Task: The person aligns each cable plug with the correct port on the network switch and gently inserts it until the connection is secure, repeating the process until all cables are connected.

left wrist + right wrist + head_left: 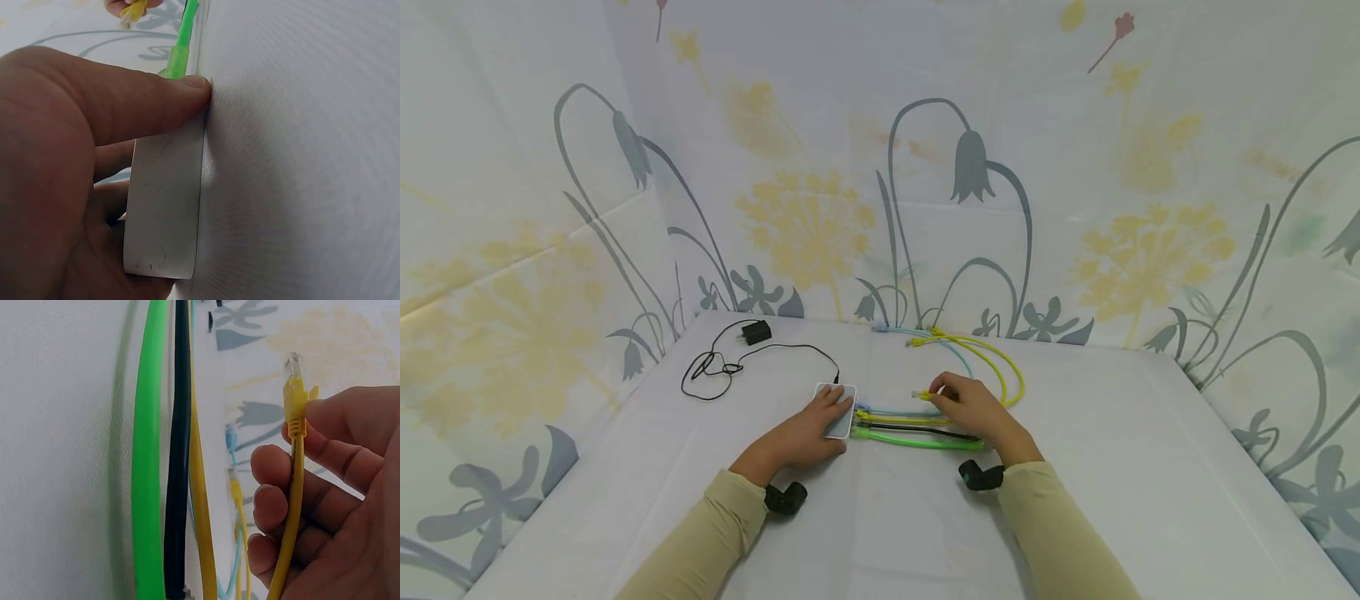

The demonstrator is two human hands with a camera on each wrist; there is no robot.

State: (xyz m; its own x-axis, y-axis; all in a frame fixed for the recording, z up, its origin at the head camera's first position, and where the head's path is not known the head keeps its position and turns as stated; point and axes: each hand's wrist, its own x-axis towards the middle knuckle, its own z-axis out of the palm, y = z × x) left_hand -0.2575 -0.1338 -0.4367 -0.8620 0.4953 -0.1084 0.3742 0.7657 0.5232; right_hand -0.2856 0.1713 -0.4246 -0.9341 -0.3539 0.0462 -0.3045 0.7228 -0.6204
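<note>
My left hand (805, 435) holds a small white network switch (839, 428) down on the table, fingers across its top. In the left wrist view the thumb presses near one corner of its side (165, 206). Light blue, yellow, black and green (917, 442) network cables run from the switch's right side. Right of it, raised over these cables, my right hand (976, 412) pinches a yellow network cable by its plug (294, 403) between thumb and index finger. The clear tip points up in the right wrist view, with the other fingers curled around the cord (294, 506).
A black power adapter (756, 332) lies at the back left, its thin cord (790, 345) looping to the switch's rear. Yellow cable loops (1017, 375) and a light blue cable (917, 332) lie at the back. A flower-printed cloth (880, 167) stands behind the white table.
</note>
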